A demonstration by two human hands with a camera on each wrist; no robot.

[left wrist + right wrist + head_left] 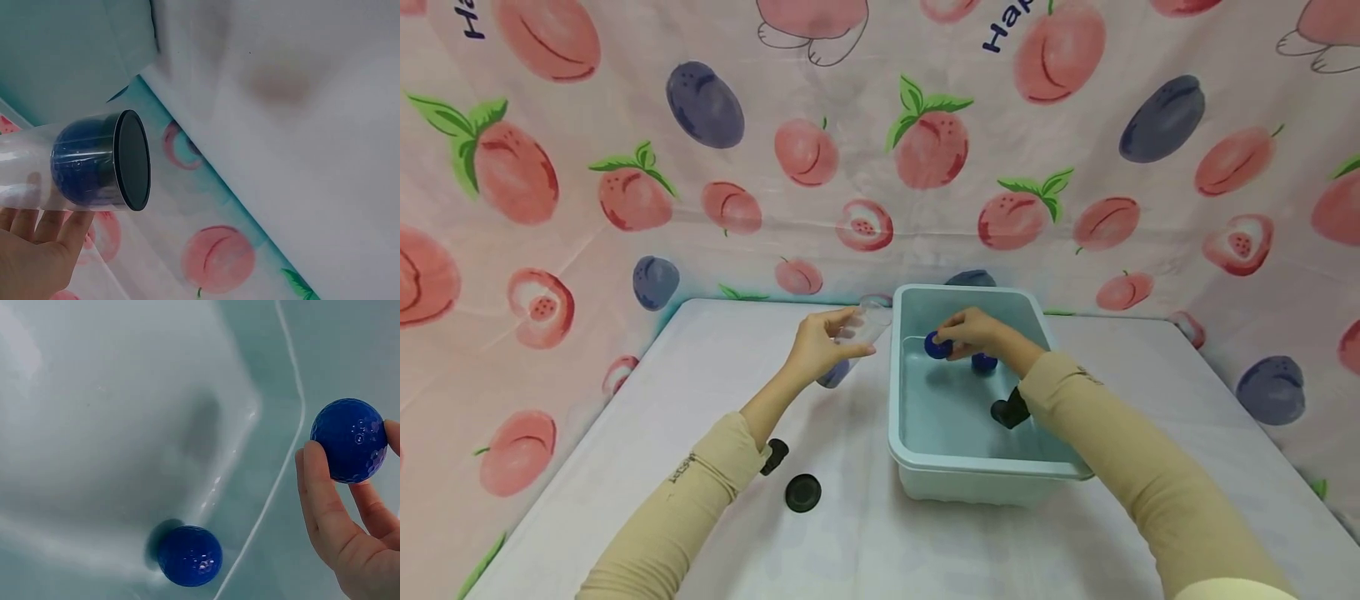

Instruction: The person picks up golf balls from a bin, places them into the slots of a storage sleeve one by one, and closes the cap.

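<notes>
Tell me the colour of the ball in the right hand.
The held ball is deep blue, seen best in the right wrist view.

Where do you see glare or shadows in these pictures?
Right wrist: glints on the held blue ball, a soft shadow inside the bin; left wrist: dim, pale reflections on the clear tube; head: brighter, faint shadows on the white table.

backdrop cloth: "Ha", "Hap" | left sleeve, right sleeve: lettering illegible
</notes>
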